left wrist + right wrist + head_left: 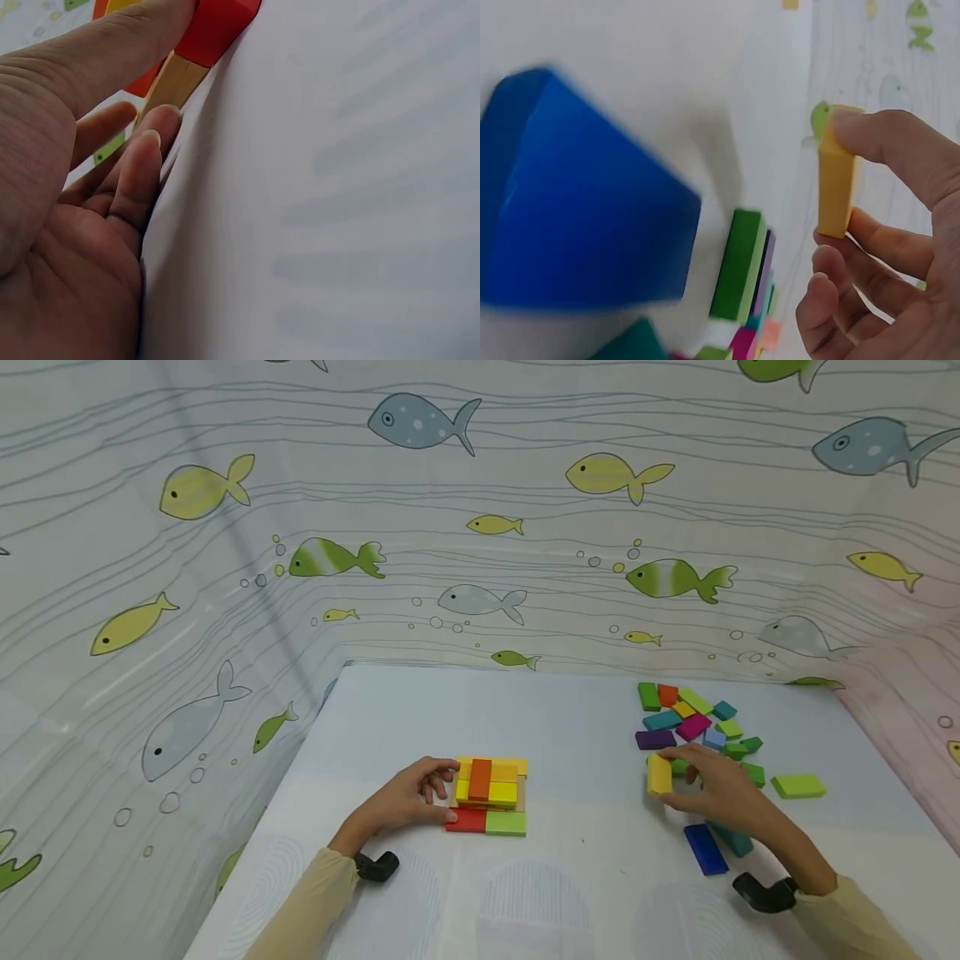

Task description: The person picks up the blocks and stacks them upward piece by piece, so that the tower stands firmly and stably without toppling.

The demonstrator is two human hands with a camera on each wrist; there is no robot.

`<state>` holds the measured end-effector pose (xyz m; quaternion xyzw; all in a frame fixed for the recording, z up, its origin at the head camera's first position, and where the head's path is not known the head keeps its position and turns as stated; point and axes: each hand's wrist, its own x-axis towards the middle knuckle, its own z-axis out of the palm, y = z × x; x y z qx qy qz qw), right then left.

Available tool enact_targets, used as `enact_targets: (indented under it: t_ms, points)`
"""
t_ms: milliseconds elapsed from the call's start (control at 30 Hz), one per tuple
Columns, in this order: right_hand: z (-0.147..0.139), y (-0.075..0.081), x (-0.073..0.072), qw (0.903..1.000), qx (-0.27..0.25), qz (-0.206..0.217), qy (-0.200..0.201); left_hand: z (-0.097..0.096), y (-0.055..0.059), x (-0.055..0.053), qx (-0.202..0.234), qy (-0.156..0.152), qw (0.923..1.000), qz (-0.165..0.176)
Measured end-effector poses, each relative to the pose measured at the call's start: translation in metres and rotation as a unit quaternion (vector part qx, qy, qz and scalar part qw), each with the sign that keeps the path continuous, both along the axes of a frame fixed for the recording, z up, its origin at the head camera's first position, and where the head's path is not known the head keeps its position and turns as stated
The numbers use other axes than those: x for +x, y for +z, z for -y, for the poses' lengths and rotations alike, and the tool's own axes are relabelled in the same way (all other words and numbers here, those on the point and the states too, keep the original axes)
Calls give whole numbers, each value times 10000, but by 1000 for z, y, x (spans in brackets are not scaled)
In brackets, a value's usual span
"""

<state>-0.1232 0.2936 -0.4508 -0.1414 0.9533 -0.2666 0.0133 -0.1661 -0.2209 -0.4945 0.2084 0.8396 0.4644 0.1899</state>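
Note:
Between its thumb and fingers my right hand (716, 785) pinches a yellow block (660, 774) on end, seen against the wall sheet in the right wrist view. At the table's middle is a small block stack: yellow blocks (506, 793) on top, an orange block (480, 779) laid across them, wooden pieces (176, 81) beneath. A red block (466, 821) and a light green block (506, 824) line its near side. My left hand (412, 793) rests at the stack's left side, thumb on the red block, index fingertip at the upper left corner, other fingers loosely bent.
Several coloured blocks lie loose at the right, among them a purple block (656, 740) and a magenta block (693, 727). A blue block (706, 849) and a teal block (731, 839) lie nearer my right wrist. A fish-patterned sheet (420, 527) hangs behind the white table (585, 735).

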Motion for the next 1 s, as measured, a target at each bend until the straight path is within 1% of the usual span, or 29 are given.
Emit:
enact_targets:
  t_ms: [133,300,467,633,833,1000]
  points:
    - [21,1,-7,9988,-305,-227,296,0,0,2,-138,12,9998,-118]
    - [53,6,-15,9966,-565,-148,583,0,0,4,-206,26,9996,-199]
    - [90,11,-24,9950,-579,-69,811,1,0,4,-221,61,9996,-188]
    - [130,13,-27,9944,-517,5,919,2,-1,3,-209,93,9997,-120]
    - [170,12,-28,9940,-355,-63,1031,1,0,3,-159,74,9998,-129]
    - [193,7,-29,9934,-327,-79,1093,0,0,2,-121,44,9997,-183]
